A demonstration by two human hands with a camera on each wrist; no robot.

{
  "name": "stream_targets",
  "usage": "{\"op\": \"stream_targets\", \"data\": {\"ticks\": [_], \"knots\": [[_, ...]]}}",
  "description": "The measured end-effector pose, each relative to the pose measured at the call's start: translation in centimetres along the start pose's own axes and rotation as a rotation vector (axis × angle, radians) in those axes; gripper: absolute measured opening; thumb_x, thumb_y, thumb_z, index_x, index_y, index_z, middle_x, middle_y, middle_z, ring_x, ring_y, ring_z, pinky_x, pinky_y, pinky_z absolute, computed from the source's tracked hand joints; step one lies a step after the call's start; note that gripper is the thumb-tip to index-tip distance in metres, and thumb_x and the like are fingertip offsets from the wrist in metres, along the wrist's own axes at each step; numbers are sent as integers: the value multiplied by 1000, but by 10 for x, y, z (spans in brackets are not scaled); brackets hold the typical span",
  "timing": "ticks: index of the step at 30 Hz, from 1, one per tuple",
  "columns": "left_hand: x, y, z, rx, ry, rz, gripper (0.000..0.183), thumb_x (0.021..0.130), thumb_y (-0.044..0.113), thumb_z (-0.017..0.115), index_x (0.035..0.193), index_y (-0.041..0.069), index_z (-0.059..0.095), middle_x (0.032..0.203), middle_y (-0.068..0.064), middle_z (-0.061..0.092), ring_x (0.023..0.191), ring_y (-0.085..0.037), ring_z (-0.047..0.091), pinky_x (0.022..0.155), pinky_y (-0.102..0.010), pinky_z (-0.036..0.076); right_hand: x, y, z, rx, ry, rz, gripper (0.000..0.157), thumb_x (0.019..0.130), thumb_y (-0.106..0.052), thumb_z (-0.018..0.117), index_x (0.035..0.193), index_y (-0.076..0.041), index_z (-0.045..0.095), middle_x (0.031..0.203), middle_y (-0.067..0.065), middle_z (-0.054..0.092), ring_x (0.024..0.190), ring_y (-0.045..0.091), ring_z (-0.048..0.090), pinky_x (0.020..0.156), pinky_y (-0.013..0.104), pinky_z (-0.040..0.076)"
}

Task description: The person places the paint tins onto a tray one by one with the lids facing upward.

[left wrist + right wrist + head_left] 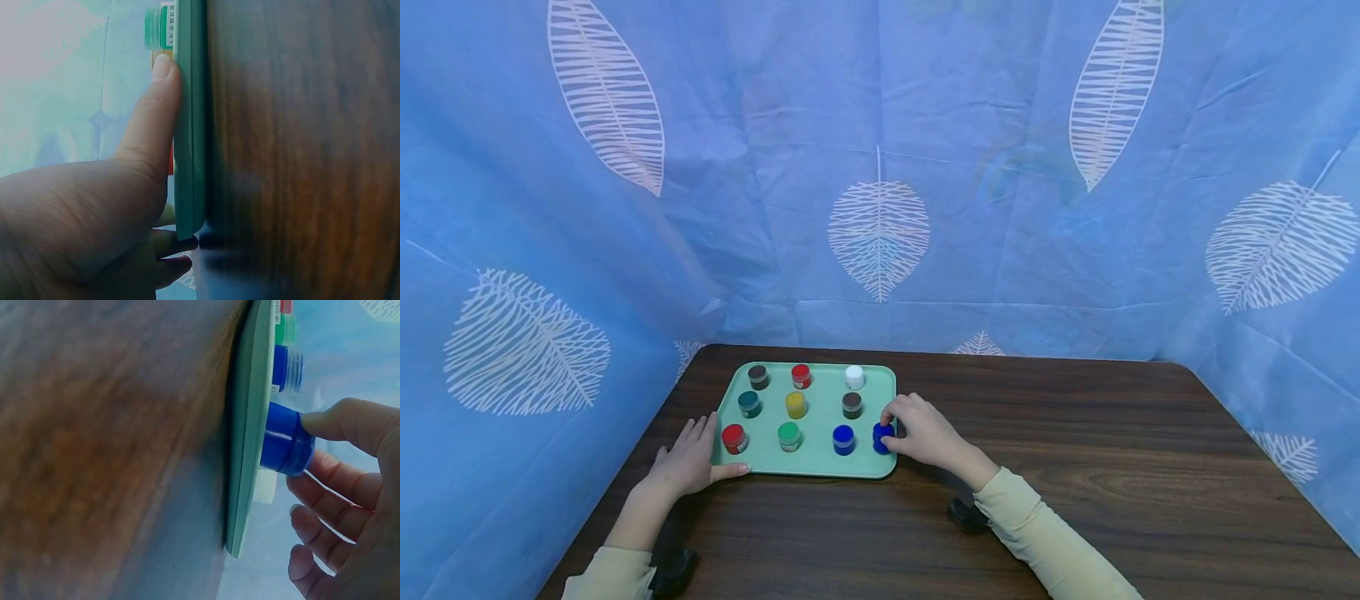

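Observation:
A pale green tray (775,462) bears several small paint jars in rows. At its front right corner, my right hand (928,432) pinches a blue paint jar (284,440) between thumb and fingers, around its cap. This jar leans slightly, its base at the tray surface. My left hand (683,461) rests at the front left corner; its thumb (147,119) lies straight along the near rim while the other fingers reach along the left side. A second blue paint jar (843,440) stands just left of the pinched one. A red paint jar (734,438) is nearest my left hand.
On the tray also stand a green jar (789,436), a yellow jar (796,405), a white jar (854,377) and others in dark colours and red. The dark wooden table (1075,433) extends right. Blue leaf-patterned cloth (985,250) hangs behind and at both sides.

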State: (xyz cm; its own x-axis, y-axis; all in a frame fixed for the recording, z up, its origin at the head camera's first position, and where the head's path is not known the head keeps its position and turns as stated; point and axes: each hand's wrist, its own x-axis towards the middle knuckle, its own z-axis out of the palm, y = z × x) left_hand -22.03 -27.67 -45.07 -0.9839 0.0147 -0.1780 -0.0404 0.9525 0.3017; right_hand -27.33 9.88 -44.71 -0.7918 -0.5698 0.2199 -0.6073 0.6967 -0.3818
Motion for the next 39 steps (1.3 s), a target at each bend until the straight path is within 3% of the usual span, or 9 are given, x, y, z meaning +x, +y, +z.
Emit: {"op": "stream_targets", "data": {"ticks": [18,32,39], "knots": [[3,2,-2,19,-9,-12,127,73,72,68,151,-12,13,153,-39,18,144,-54,12,104,-79,18,-18,5,-7,-28,53,-15,24,84,-27,77,101,-14,66,100,2,65,88,14,49,75,34,43],[1,1,-10,60,-1,-9,125,73,73,66,150,-12,17,153,-38,19,144,-54,12,104,-79,16,-61,39,-28,-85,169,62,29,86,-25,74,110,-12,66,105,1,65,96,20,57,81,42,48],[-1,9,-21,53,47,48,120,76,71,65,151,-9,18,155,-36,19,144,-54,12,103,-80,15,-94,58,-44,-144,236,185,30,85,-25,76,110,-12,67,104,2,66,95,21,56,79,45,48]]}}
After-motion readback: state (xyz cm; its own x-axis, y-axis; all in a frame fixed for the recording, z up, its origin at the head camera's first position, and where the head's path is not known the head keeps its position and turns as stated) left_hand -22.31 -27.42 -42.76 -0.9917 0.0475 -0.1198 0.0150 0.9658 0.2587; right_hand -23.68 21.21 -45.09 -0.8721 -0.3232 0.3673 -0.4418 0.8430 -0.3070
